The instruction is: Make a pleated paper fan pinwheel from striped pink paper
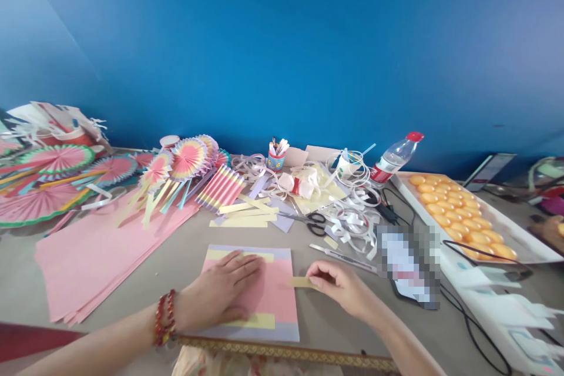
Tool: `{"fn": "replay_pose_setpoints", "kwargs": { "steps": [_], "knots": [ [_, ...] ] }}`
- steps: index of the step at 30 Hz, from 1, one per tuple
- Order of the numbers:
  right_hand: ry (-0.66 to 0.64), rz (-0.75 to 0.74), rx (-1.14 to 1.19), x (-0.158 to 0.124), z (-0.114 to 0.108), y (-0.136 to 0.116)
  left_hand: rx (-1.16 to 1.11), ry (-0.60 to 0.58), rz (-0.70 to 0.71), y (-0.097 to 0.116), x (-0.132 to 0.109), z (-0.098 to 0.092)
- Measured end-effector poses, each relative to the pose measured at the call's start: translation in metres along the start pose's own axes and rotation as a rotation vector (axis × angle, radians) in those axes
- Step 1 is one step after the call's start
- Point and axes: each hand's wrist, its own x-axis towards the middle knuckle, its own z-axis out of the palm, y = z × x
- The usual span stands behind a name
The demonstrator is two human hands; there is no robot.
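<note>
Left hand lies flat, fingers spread, on the pink sheet at the counter's near edge; right hand pinches a yellow strip over the sheet's right side

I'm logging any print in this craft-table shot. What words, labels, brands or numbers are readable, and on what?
No text can be read.
Water bottle: red label, print too small and blurred.
Pen cup: coloured marks, not legible.
Item right of the right hand: pixelated, unreadable.
Striped paper sheet under the left hand: no print.
</note>
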Motion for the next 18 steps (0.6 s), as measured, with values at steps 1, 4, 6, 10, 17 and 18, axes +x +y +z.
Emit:
{"fn": "replay_pose_setpoints", "kwargs": {
  "steps": [1, 4, 6, 10, 17, 18],
  "knots": [
    [-0.001, -0.001, -0.014, 0.0, 0.0, 0.0, 0.003, -0.007, 0.01, 0.005, -0.004, -0.003],
    [-0.009, -0.027, -0.008, 0.006, 0.001, -0.002, 0.016, 0.007, 0.028, 0.014, -0.002, -0.008],
    [0.005, -0.044, 0.027, 0.016, 0.003, -0.002, 0.02, 0.043, 0.035, 0.013, 0.009, -0.007],
    [0.046, -0.026, 0.101, 0.036, 0.005, 0.001, -0.001, 0.102, 0.008, 0.001, 0.031, 0.0],
    [0.059, -0.03, 0.119, 0.049, 0.008, 0.001, -0.047, 0.158, 0.013, -0.01, 0.037, 0.007],
    [0.063, -0.024, 0.12, 0.049, 0.009, 0.002, -0.049, 0.162, 0.011, -0.01, 0.037, 0.008]
  ]
}}
